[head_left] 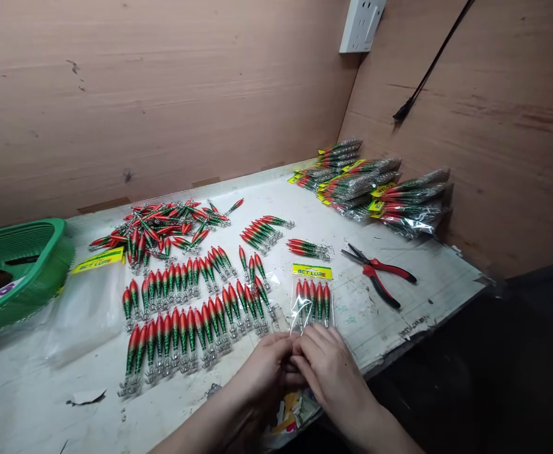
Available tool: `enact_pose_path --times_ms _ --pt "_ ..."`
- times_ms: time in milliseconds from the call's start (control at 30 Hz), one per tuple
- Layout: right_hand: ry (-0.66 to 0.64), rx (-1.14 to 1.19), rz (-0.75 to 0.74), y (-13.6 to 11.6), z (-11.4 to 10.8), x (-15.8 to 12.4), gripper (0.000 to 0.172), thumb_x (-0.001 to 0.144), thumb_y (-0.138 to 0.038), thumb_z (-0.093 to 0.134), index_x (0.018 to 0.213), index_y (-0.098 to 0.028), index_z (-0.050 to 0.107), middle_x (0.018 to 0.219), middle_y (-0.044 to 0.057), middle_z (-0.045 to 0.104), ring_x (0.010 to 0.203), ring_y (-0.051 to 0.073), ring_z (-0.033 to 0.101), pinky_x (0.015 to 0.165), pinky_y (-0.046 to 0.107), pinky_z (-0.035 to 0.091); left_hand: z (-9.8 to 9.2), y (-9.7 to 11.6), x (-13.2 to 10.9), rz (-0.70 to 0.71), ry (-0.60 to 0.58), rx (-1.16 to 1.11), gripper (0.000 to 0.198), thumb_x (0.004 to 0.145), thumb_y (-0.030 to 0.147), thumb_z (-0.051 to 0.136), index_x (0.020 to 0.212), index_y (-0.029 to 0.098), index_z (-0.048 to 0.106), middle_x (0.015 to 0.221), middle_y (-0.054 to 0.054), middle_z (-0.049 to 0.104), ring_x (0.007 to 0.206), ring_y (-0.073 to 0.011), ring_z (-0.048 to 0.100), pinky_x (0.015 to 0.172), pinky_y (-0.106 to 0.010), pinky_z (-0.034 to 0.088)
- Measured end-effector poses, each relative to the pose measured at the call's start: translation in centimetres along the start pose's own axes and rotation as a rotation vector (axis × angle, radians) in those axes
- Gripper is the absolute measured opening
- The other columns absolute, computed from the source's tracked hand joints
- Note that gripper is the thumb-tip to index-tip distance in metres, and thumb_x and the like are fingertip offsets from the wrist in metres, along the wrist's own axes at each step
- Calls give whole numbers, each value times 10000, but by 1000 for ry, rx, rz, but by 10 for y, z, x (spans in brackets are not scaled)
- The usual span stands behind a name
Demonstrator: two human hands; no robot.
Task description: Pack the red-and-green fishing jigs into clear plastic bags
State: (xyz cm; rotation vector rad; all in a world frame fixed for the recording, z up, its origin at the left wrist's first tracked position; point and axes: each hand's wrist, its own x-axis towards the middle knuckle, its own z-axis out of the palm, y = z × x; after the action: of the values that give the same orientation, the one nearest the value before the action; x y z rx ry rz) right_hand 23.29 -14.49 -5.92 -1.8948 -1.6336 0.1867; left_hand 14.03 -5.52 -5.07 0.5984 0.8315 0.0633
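A clear plastic bag (313,296) with a yellow "BCT LURE" header lies flat near the table's front edge. Several red and green squid jigs sit side by side inside it, heads toward the header. At its near end, my left hand (279,353) and my right hand (326,362) meet with fingers closed on the plastic. The fingertips overlap, so the bag's lower end and the hooks there are hidden. Left of my hands, loose squid jigs (191,331) stand in rows with their hooks toward me. Two small groups of jigs (309,248) lie beyond the bag.
Red-handled pliers (375,271) lie right of the bag. Filled bags (361,186) are piled at the back right. A heap of loose jigs (157,230) is at the back left, near flat empty bags (87,309) and a green basket (61,252). Walls (162,94) close the back.
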Motion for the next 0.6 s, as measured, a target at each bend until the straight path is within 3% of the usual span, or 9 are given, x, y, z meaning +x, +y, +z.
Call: enact_pose_path --times_ms 100,167,233,367,500,600 --pt "-47 53 -137 7 -9 -7 153 891 -99 410 808 -194 497 785 17 557 764 176 495 726 331 340 1 1 2 -22 21 18 139 718 205 655 669 117 560 479 51 466 380 -33 422 444 -152 439" --pt "-119 180 -132 15 -22 -19 137 914 -133 404 811 -202 461 770 1 531 757 160 496 735 317 347 2 1 3 -34 30 30 103 790 197 589 762 98 597 550 -6 571 436 -70 532 496 -187 491" --pt "-113 297 -35 23 -37 -34 149 937 -179 395 797 -215 428 734 -13 488 723 150 488 695 290 361 3 3 2 -53 49 51 143 849 180 513 848 79 614 710 -97 678 585 -133 652 595 -244 545" --pt "94 288 181 28 -56 -52 169 956 -207 410 794 -231 451 692 -29 464 659 142 474 638 276 348 2 5 -1 -76 73 77 178 879 172 475 873 68 619 892 -173 713 733 -184 698 671 -288 560" --pt "-58 154 92 8 -37 -31 58 913 -208 529 957 -244 529 852 -3 585 837 180 524 759 329 337 -1 2 0 -20 23 71 132 809 210 590 826 85 631 753 -91 685 625 -123 640 586 -213 514" --pt "-113 70 110 -4 -18 -8 76 878 -138 528 895 -212 532 895 29 581 891 217 499 802 384 329 -5 -4 4 15 -27 81 192 707 265 697 677 110 588 547 26 539 452 -43 463 472 -150 403"
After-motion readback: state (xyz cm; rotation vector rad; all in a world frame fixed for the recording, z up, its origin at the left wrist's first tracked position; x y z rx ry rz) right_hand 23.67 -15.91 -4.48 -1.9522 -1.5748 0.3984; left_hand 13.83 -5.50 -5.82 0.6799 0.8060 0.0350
